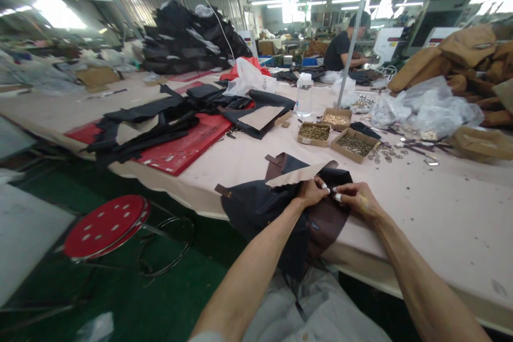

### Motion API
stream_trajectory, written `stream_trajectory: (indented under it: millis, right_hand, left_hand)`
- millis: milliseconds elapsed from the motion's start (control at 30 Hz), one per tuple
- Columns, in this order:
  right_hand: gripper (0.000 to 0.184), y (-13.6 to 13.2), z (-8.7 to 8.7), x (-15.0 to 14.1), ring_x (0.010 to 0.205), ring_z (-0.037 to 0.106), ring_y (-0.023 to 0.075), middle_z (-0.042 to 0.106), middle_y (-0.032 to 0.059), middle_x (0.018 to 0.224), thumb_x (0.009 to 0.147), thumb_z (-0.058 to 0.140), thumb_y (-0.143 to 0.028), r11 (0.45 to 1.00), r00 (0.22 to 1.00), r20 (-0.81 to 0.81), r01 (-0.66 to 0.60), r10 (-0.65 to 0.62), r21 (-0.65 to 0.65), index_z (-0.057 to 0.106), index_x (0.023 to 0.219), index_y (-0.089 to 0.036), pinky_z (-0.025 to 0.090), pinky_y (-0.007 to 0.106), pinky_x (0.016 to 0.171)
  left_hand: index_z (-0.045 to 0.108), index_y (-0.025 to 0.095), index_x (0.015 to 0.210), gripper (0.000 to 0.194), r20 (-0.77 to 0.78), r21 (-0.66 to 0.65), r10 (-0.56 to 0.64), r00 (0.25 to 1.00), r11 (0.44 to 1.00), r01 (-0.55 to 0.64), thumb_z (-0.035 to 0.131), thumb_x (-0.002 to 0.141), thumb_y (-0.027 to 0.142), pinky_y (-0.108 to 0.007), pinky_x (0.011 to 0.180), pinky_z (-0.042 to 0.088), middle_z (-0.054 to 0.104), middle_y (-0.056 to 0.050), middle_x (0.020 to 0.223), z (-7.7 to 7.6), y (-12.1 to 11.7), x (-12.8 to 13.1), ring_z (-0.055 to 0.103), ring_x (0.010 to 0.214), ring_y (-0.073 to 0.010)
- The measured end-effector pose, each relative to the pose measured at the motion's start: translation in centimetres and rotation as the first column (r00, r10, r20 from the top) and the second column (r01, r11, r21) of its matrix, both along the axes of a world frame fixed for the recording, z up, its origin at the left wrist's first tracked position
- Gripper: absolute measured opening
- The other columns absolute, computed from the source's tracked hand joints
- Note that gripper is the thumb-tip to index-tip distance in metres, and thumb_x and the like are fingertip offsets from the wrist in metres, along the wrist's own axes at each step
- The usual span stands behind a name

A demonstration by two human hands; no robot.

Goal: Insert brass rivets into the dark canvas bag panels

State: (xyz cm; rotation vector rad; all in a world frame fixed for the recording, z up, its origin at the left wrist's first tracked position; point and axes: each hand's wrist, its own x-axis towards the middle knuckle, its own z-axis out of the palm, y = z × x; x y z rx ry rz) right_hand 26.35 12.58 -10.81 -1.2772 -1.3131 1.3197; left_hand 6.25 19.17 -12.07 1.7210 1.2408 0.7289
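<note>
- Because the dark, floppy cloth piece with brown panels (256, 204) hangs over the near edge of the pale-covered table (417, 214), supporting its weight would probably help keep the work steady.
- Left hand (312, 192) and right hand (358, 197), white-tipped fingers curled inward, meet at its upper part; whether they pinch cloth or a small fitting, I cannot tell.
- Keeping the fold flat and both fingertips close should give better control.
- Small blue label (315, 226): unreadable.
- White plastic bag (248, 80): dark handwriting, illegible.

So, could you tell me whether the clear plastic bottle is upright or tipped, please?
Upright: the bottle stands on its base, white cap uppermost.
</note>
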Motion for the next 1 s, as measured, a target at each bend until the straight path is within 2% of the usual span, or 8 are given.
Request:
stream_trajectory:
  millis: [167,300,400,500,600,833,1000]
  right_hand:
    - [0.030,0.3,-0.7,-1.0,0.063,0.063,0.0178,0.073,0.0059,0.076,0.069,0.073,-0.032,0.997,0.988,0.155,0.009,-0.020,0.076,0.078,0.092,-0.014,0.048,0.028,0.061]
    - [0.023,0.8,-0.7,-1.5,0.061,0.061,0.0173,0.069,0.0030,0.069,0.075,0.063,-0.028,0.974,0.951,0.304,-0.018,-0.053,0.226,0.078,0.088,-0.017,0.045,0.027,0.058]
    - [0.020,1.3,-0.6,-1.7,0.063,0.062,0.0177,0.070,0.0027,0.073,0.076,0.062,-0.025,0.946,0.932,0.359,-0.072,-0.049,0.316,0.077,0.087,-0.019,0.046,0.028,0.060]
    - [0.019,1.3,-0.5,-1.5,0.065,0.064,0.0188,0.070,0.0034,0.077,0.077,0.061,-0.023,0.930,0.934,0.357,-0.122,-0.011,0.348,0.077,0.088,-0.020,0.048,0.029,0.062]
    - [0.019,0.7,-0.4,-1.1,0.070,0.065,0.0203,0.072,0.0047,0.080,0.078,0.062,-0.024,0.935,0.944,0.330,-0.111,-0.007,0.338,0.077,0.089,-0.020,0.050,0.030,0.065]
    - [0.021,-0.3,-0.1,0.3,0.089,0.068,0.0252,0.076,0.0067,0.093,0.076,0.066,-0.025,0.925,0.942,0.336,-0.141,0.015,0.353,0.080,0.091,-0.021,0.051,0.034,0.082]
    - [0.017,-0.4,-0.8,0.6,0.089,0.068,0.0254,0.076,0.0073,0.094,0.077,0.069,-0.030,0.929,0.944,0.329,-0.119,-0.003,0.351,0.078,0.090,-0.022,0.051,0.035,0.082]
  left_hand:
    - [0.067,0.016,0.076,0.012,-0.007,-0.005,0.010,1.000,1.000,-0.010,0.076,0.068,0.020,-0.025,0.063,0.045,0.069,0.000,0.072,0.0,-0.3,-0.1,0.061,0.066,-0.0141]
    - [0.067,0.016,0.076,0.013,0.005,-0.010,0.011,1.000,1.000,-0.011,0.077,0.068,0.020,-0.024,0.059,0.044,0.068,0.001,0.067,-0.2,-0.1,-0.4,0.061,0.062,-0.0135]
    - [0.066,0.016,0.076,0.015,0.023,-0.010,0.014,1.000,1.000,-0.014,0.078,0.068,0.022,-0.023,0.056,0.043,0.067,0.001,0.064,-0.4,0.3,-0.6,0.062,0.059,-0.0139]
    - [0.066,0.016,0.074,0.014,0.040,-0.006,0.023,0.999,1.000,-0.023,0.077,0.067,0.020,-0.023,0.055,0.043,0.067,0.001,0.064,-0.4,0.6,-0.7,0.063,0.059,-0.0142]
    - [0.068,0.015,0.075,0.012,0.051,-0.023,0.008,0.999,1.000,-0.007,0.076,0.066,0.018,-0.023,0.054,0.044,0.068,0.000,0.064,-0.4,0.7,-0.6,0.063,0.058,-0.0138]
    - [0.071,0.014,0.074,0.013,0.080,-0.077,-0.036,0.996,0.996,0.042,0.077,0.065,0.020,-0.023,0.057,0.047,0.070,-0.002,0.066,-0.7,1.0,-0.1,0.064,0.060,-0.0139]
    - [0.069,0.014,0.072,0.012,0.102,-0.091,-0.038,0.994,0.995,0.048,0.077,0.065,0.019,-0.023,0.056,0.047,0.070,-0.003,0.065,-1.0,1.1,0.0,0.065,0.060,-0.0145]
